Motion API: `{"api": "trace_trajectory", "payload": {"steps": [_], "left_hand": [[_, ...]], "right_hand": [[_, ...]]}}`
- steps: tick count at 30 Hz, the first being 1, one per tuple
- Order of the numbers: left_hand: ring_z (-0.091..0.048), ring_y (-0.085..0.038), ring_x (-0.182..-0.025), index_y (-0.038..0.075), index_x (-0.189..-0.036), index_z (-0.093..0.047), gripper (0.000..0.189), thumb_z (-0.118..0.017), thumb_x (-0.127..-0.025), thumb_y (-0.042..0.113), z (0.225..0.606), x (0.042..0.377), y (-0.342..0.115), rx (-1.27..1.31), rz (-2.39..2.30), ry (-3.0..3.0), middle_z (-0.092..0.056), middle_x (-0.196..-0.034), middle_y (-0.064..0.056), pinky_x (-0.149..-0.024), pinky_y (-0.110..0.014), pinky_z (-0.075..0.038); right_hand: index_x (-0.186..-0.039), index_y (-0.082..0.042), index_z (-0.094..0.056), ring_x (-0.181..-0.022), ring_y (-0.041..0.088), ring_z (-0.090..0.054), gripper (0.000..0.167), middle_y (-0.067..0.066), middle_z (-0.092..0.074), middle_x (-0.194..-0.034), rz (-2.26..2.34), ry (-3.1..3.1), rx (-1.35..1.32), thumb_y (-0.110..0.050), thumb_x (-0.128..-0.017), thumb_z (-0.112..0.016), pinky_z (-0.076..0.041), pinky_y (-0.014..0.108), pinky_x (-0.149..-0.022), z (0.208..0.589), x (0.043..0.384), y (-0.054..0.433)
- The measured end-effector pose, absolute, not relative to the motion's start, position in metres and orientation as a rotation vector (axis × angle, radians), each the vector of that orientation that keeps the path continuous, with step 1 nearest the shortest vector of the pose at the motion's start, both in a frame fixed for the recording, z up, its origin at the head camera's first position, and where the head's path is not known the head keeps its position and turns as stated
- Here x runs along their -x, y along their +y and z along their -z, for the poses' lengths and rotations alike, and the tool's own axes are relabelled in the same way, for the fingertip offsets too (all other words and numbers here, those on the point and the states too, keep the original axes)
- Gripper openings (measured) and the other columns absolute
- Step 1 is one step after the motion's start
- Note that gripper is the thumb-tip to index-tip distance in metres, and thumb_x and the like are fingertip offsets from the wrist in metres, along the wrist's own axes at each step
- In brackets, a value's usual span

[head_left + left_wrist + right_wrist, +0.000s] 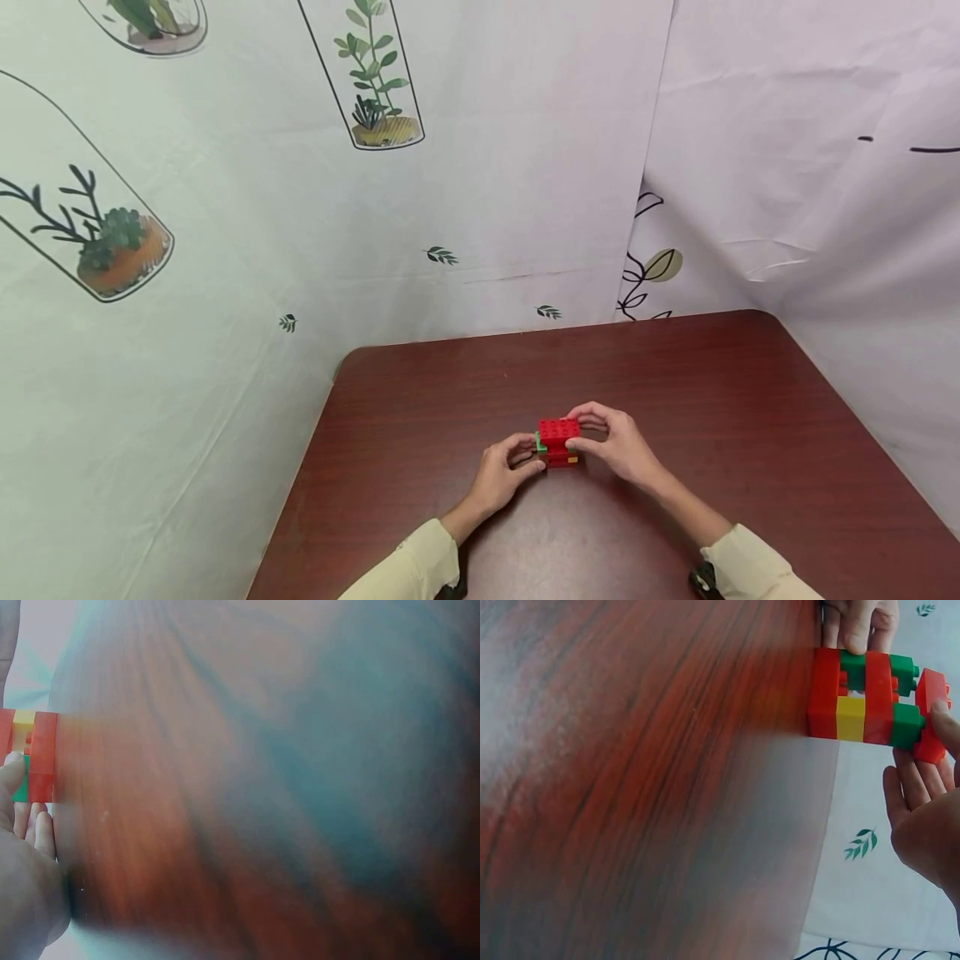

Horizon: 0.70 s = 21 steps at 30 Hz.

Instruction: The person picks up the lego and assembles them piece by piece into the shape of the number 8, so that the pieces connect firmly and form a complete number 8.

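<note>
A small stack of toy building bricks (878, 690) stands on the table between the two hands. Its layers are red, then a green and a yellow brick (850, 718), red again, and two green bricks (906, 726). The left hand (497, 477) grips the lower part of the stack from the left, its thumb beside a green brick. From the right, the right hand (624, 447) pinches the top red brick (558, 429) between thumb and fingers. That brick sits tilted in the right wrist view, with a gap over one green brick.
The dark red-brown wooden table (420, 392) has rounded far corners. White cloth (510, 192) printed with plants hangs behind it and along its sides. Both forearms wear pale sleeves (420, 557), with a dark strap partly seen at each wrist.
</note>
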<state>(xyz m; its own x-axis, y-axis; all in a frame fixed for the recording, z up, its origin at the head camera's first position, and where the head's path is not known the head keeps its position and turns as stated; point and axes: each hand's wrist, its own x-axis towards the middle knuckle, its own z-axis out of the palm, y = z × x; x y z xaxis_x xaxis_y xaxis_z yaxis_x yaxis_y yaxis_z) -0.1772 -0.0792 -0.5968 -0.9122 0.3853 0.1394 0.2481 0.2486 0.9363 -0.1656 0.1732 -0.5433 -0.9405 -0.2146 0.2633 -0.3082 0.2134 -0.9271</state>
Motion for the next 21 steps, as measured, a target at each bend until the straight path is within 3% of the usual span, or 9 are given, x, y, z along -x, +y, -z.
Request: {"api": "trace_trajectory", "payload": {"steps": [10,17,21], "left_hand": [[-0.072,-0.023,-0.118,0.007,-0.127,-0.073,0.037,-0.083,-0.092,0.005,0.5972,0.1769,-0.0778,-0.629,-1.769,2.381,-0.074,-0.127,-0.01,-0.1,-0.031,-0.057],[-0.072,-0.024,-0.118,0.005,-0.127,-0.073,0.036,-0.083,-0.092,0.005,0.597,0.1765,-0.0783,-0.625,-1.768,2.385,-0.074,-0.126,-0.011,-0.1,-0.031,-0.057],[-0.072,-0.024,-0.118,0.005,-0.127,-0.073,0.037,-0.083,-0.092,0.004,0.597,0.1763,-0.0782,-0.624,-1.776,2.379,-0.074,-0.126,-0.011,-0.1,-0.031,-0.057]], "right_hand": [[-0.117,-0.004,-0.073,-0.107,0.029,-0.076,0.035,0.013,-0.078,-0.114,-1.839,-2.354,-0.56,-0.004,-0.085,-0.089,-0.059,0.055,-0.092,0.5476,0.1636,0.1708],[-0.124,-0.008,-0.076,-0.113,0.031,-0.074,0.038,0.011,-0.077,-0.119,-1.89,-2.382,-0.553,-0.01,-0.088,-0.088,-0.062,0.035,-0.091,0.5482,0.1626,0.1722],[-0.124,-0.004,-0.075,-0.113,0.032,-0.074,0.039,0.015,-0.076,-0.12,-1.935,-2.354,-0.556,-0.008,-0.088,-0.087,-0.061,0.032,-0.092,0.5508,0.1635,0.1717]]}}
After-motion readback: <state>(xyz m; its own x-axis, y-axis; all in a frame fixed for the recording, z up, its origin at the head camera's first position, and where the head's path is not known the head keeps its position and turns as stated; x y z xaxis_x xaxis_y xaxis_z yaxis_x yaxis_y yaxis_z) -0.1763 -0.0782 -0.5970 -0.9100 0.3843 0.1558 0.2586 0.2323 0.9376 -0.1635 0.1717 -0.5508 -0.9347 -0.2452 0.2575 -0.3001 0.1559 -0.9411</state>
